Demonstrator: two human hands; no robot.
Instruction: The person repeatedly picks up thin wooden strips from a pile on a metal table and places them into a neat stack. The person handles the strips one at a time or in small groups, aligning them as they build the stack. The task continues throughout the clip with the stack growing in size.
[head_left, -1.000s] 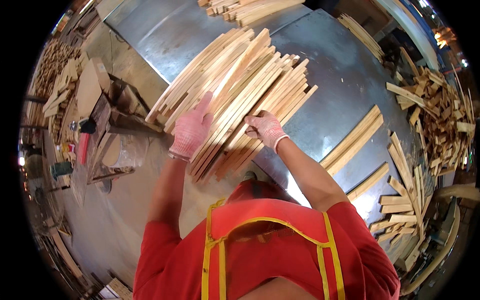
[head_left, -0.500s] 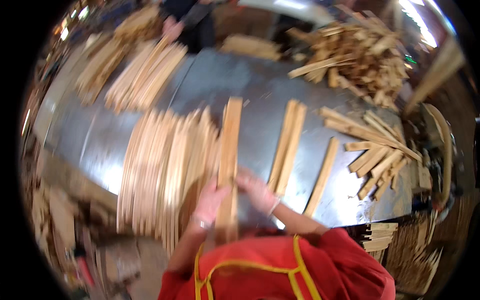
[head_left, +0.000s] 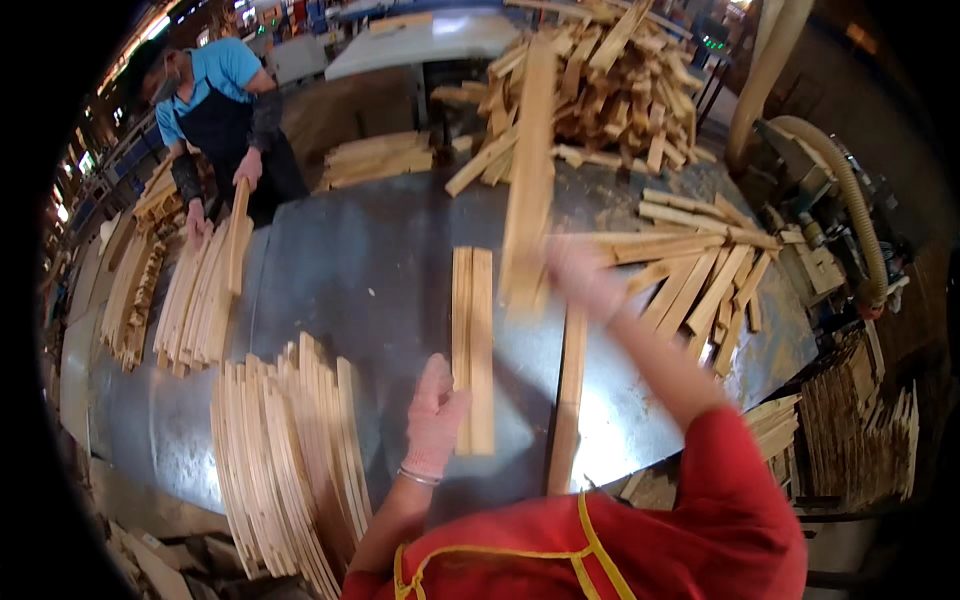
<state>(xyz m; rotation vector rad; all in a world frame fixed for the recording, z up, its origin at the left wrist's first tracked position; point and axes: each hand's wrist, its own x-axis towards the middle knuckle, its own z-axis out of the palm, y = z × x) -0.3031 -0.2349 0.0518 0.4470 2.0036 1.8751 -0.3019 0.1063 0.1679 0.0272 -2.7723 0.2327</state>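
My right hand [head_left: 583, 280], gloved and smeared by motion, grips the lower end of a wooden strip [head_left: 530, 170] that is raised above the metal table. My gloved left hand [head_left: 434, 415] has its fingers stretched out beside a pair of wooden strips [head_left: 472, 350] lying side by side, and touches their left edge near the lower end. Another strip [head_left: 567, 400] lies lengthwise right of the pair, partly behind my right arm. To the left, a long row of pale strips [head_left: 280, 450] is packed close together.
Loose strips [head_left: 700, 280] lie fanned out at the right, below a tall heap of offcuts [head_left: 600, 95]. Across the metal table [head_left: 340, 260], a person in a blue shirt [head_left: 225, 90] handles strips in another row [head_left: 195, 300]. A ribbed hose [head_left: 850, 190] curves beyond the right edge.
My right hand has moved up and right, away from my left, carrying a strip. My left hand is now beside the strip pair. The view has shifted, showing more of the other person.
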